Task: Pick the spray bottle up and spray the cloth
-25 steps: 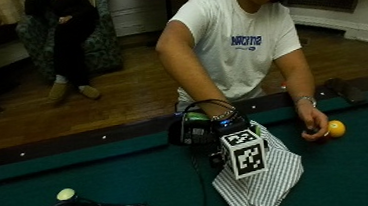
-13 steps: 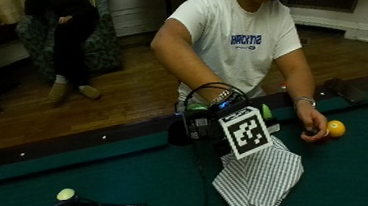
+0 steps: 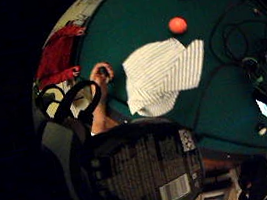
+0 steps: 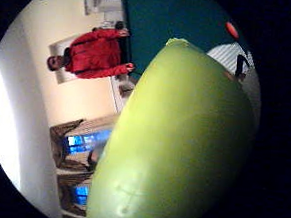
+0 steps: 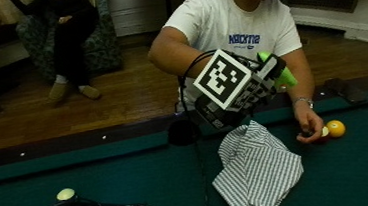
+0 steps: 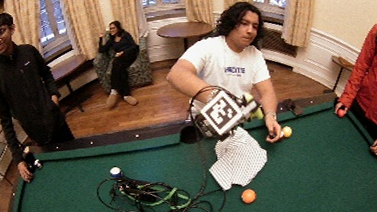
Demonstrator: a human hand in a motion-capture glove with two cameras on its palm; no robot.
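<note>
The gloved right hand (image 5: pixel 253 89) is raised above the green pool table (image 5: pixel 110 174) and grips the lime-green spray bottle (image 5: pixel 280 72), which sits in the air over the near edge of the striped cloth (image 5: pixel 256 169). In the little-finger-side palm view the bottle's back label (image 3: pixel 154 170) fills the space close to the palm: dense lines of print too small to read, and a barcode at one corner. In the thumb-side view the bottle's smooth green body fills most of the frame. What is inside the bottle cannot be told. The white, dark-striped cloth lies rumpled on the felt below the hand. The bare left hand (image 5: pixel 308 124) rests on the felt just beside the cloth, touching a yellow ball (image 5: pixel 336 128). An orange ball (image 6: pixel 248 195) lies on the felt beyond the cloth's far end. The person's white T-shirt carries blue lettering (image 5: pixel 244 39), not clearly legible
</note>
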